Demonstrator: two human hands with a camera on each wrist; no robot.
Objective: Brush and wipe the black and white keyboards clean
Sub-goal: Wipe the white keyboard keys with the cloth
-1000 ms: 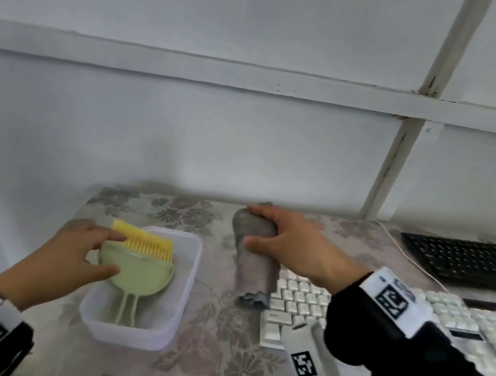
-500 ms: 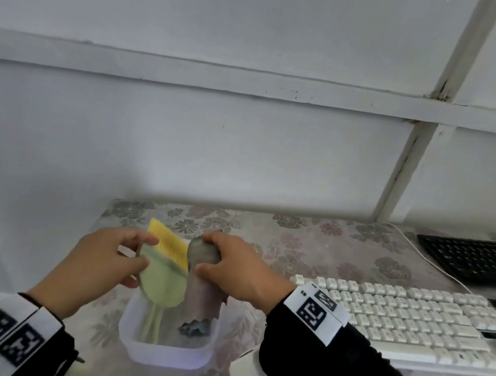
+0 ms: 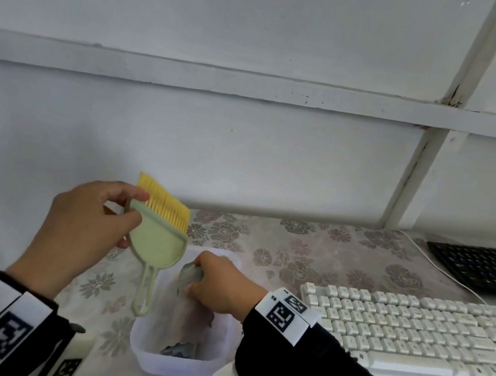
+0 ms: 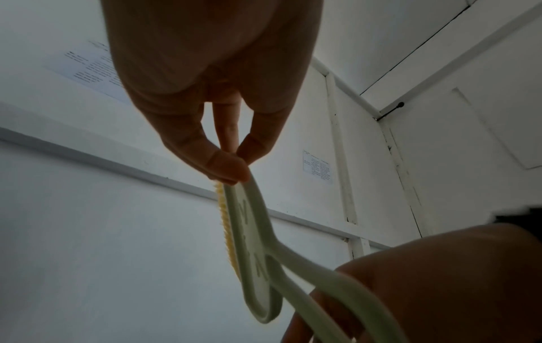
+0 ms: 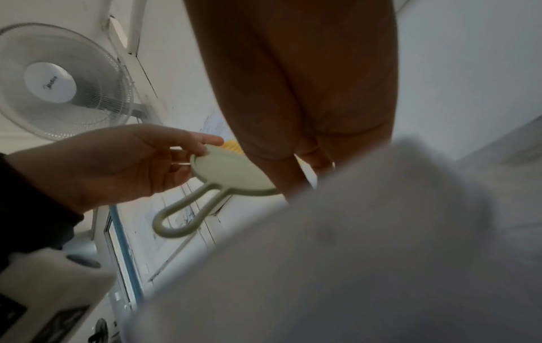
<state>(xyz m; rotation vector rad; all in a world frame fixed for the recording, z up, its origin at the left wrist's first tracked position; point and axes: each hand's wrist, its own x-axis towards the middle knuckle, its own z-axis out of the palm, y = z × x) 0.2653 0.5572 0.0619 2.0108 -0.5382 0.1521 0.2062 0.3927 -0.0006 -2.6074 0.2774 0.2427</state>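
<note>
Since a second ago my left hand (image 3: 80, 227) lifted the brush (image 3: 159, 232) from the tub (image 3: 139, 345), pinching its head, handle hanging toward me; my right hand (image 3: 219, 283) grips the cloth (image 3: 186, 310) inside. White keyboard (image 3: 411, 334) lies rightward.

A bench (image 3: 309, 261) draped in a pale floral-print cover runs along a white panelled wall. Near its left front sits a translucent plastic container (image 3: 214, 372) with a grey cloth (image 3: 189, 314) bunched inside. To the right, a white keyboard (image 3: 412, 331) lies along the front edge. Behind it, at the far right, a black keyboard (image 3: 486, 267) rests close to the wall, and a white cable (image 3: 440, 271) trails across the cover between the two.
</note>
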